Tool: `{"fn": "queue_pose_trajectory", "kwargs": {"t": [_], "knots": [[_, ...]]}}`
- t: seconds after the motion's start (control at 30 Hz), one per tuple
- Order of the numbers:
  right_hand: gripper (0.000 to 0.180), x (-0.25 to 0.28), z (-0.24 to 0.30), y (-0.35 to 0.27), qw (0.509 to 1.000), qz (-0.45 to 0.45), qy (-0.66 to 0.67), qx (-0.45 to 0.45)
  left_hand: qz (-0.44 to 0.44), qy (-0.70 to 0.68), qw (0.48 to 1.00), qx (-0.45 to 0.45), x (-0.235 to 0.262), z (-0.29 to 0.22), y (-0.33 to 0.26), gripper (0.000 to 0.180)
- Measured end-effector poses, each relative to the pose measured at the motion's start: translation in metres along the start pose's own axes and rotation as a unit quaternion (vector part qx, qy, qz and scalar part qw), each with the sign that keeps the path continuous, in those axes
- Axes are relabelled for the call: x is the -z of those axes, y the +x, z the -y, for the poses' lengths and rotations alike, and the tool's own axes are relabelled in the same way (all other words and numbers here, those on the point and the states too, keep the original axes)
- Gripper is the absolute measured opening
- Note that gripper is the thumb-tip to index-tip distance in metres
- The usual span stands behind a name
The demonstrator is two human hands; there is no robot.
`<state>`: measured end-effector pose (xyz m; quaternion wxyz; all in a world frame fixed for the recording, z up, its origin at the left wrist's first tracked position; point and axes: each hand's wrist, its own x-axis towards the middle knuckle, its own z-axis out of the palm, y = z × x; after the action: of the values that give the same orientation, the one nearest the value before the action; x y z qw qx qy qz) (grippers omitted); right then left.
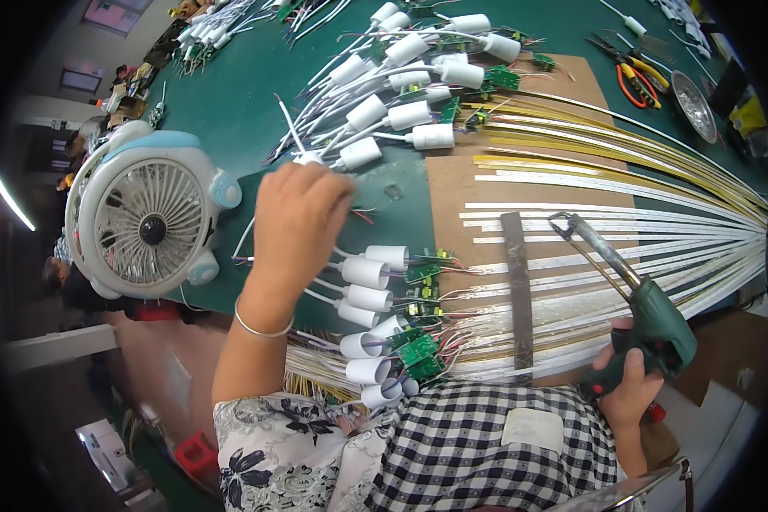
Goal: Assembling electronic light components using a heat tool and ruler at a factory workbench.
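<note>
My left hand [303,213], a bracelet on its wrist, is closed above the green table, its fingers curled downward. What lies inside them is hidden; thin coloured wires show just to their right. Right behind the fingertips is a white cylindrical housing [310,157] with a white cable pointing up. In my right hand [636,375] is a green soldering gun [657,316], its metal tip pointing up and left over the strips. Between the hands, a row of white housings [367,299] with green circuit boards [418,350] is wired to long LED strips [572,256].
A dark flat bar [517,299] crosses the strips on a brown board [448,188]. More housings [410,115] are piled at the back. A fan [149,222] stands at left. Pliers [636,81] and a metal bowl [694,107] lie at far right.
</note>
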<state>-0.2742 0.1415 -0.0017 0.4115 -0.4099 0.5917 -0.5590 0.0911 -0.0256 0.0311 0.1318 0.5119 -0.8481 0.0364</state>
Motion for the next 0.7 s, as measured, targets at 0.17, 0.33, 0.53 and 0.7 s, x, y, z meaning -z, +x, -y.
{"fn": "queue_pose_trajectory", "kwargs": {"t": [0.17, 0.33, 0.53, 0.7], "knots": [[0.047, -0.004, -0.001, 0.005, 0.999, -0.01, 0.019, -0.042, 0.06, 0.005, 0.997, -0.05, -0.006, 0.029, -0.011, 0.033], [0.047, -0.009, -0.002, 0.005, 0.999, 0.002, 0.033, -0.022, 0.031, 0.045, 0.992, -0.11, -0.028, 0.034, -0.008, 0.02], [0.051, -0.009, 0.001, 0.009, 0.998, -0.011, 0.033, -0.046, 0.003, -0.106, 0.985, -0.137, -0.028, 0.003, 0.022, 0.017], [0.047, -0.006, 0.006, 0.013, 0.997, 0.032, 0.055, -0.051, 0.14, -0.2, 0.955, -0.168, -0.04, -0.034, 0.034, 0.015]]}}
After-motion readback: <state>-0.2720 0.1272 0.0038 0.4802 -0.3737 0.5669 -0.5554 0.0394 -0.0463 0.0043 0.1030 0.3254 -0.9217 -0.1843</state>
